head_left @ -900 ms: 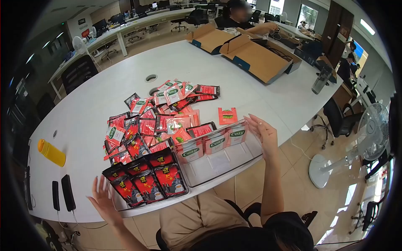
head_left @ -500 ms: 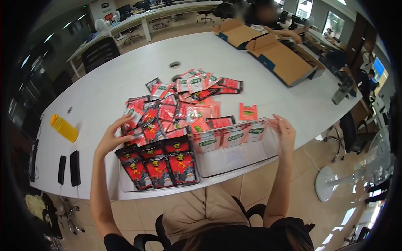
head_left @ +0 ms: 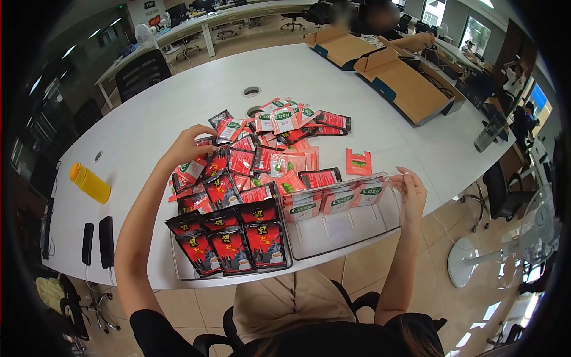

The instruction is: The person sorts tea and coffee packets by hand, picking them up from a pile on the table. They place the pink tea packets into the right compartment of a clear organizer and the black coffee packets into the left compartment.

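Note:
My left hand [head_left: 196,143] reaches over the left part of a loose pile of red, black and pink sachets [head_left: 241,160], its fingers bent and apart at the packets. My right hand [head_left: 409,189] has its fingers on the right end of a clear plastic tray [head_left: 333,233]. Inside that tray, white and pink Cozy sachets [head_left: 341,201] stand in a row along the far side. Left of it, a second clear tray [head_left: 183,269] holds upright black and red G7 sachets [head_left: 230,249]. A single pink sachet [head_left: 358,162] lies beyond the right tray.
A yellow bottle [head_left: 90,183] and two black phones [head_left: 106,241] with cables are on the left. Open cardboard boxes [head_left: 404,86] and a grey bottle [head_left: 489,133] are at the back right. Another person's arm [head_left: 413,43] is behind the boxes.
My left hand has moved forward and right over the pile, from beside its near left edge. My right hand stays at the right tray's end. The other person's arm has shifted.

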Available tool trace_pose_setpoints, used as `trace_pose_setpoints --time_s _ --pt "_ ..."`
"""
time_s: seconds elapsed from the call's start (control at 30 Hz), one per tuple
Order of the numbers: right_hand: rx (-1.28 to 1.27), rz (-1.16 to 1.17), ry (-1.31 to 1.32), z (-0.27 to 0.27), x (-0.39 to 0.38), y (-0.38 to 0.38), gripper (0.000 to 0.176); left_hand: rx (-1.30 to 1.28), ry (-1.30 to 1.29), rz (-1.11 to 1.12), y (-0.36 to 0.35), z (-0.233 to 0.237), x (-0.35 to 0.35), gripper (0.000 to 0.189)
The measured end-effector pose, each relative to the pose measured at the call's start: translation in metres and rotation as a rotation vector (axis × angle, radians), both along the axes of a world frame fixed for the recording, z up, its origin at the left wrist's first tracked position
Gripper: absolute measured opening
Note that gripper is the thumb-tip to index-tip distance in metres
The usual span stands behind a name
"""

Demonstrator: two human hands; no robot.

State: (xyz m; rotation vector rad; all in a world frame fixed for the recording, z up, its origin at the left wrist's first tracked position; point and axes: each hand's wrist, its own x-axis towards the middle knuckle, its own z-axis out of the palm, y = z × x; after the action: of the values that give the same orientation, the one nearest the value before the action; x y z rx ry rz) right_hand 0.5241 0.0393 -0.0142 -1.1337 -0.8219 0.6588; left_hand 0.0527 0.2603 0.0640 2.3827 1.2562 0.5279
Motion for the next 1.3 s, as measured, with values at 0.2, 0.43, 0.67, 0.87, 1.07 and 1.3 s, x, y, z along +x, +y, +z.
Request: trace_pose_setpoints --time_s 0.2,0.43,0.67,0.87,1.07,1.3 --pt "-0.023 -0.007 -0.042 0.001 -0.002 0.000 0.024 -0.010 0.145 -0.176 0.028 0.003 0.053 0.045" --pt "-0.026 0.008 -0.041 0.002 -0.004 0.001 0.024 0.010 0.213 -0.243 0.047 -0.010 0.115 0.068" --pt "-0.032 0.029 -0.030 0.003 -0.005 -0.001 0.024 0.060 0.298 -0.115 0.071 -0.039 0.148 0.077" --pt "-0.034 0.049 -0.063 0.002 -0.004 -0.001 0.024 0.068 0.324 -0.005 0.062 -0.029 0.159 0.079" --pt "-0.040 0.083 -0.057 0.004 -0.002 -0.003 0.023 0.124 0.191 -0.055 0.089 -0.025 0.161 0.047" --pt "-0.040 0.106 -0.061 0.004 -0.001 -0.005 0.023 -0.044 0.103 -0.134 0.114 -0.003 0.148 0.026"
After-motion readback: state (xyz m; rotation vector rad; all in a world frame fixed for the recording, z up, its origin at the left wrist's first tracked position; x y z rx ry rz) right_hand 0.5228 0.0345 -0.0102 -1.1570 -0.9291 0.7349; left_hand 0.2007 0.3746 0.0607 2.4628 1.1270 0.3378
